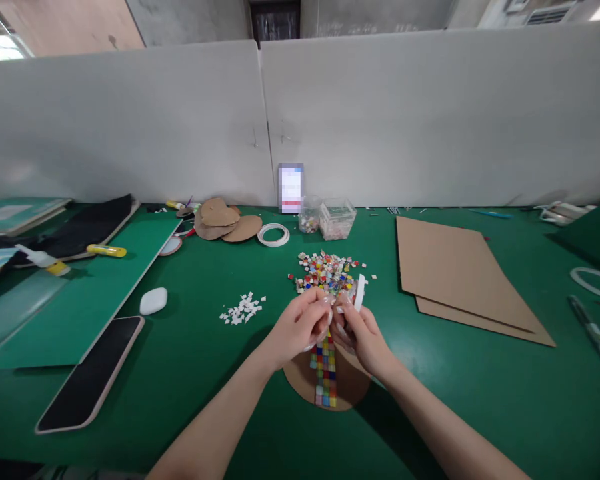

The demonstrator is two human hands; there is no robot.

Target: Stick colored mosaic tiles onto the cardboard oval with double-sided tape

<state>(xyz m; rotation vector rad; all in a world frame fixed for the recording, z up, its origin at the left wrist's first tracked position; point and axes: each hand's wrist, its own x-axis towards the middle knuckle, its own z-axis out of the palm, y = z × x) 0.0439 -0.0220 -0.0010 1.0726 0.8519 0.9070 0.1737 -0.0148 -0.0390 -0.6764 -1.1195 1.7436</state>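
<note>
My left hand (pixel 300 325) and my right hand (pixel 364 333) meet above a round cardboard disc (pixel 353 383). Bands of colourful square mosaic tiles (pixel 325 380) run down the disc's middle. A short white strip (pixel 361 292) sticks up from the fingers of my right hand, which are closed on it. The fingers of my left hand are pinched together close to the right fingertips; whatever is between them is too small to make out. Just beyond my hands lies a heap of loose mosaic tiles (pixel 325 267). Small white paper pieces (pixel 243 309) are scattered to the left.
Cardboard sheets (pixel 450 273) lie to the right. At the back stand a clear box (pixel 337 220), a jar (pixel 310 215) and an upright phone (pixel 291 190), near a white tape roll (pixel 273 235) and cardboard discs (pixel 243 229). A dark phone (pixel 93 380) and white case (pixel 153 301) lie left.
</note>
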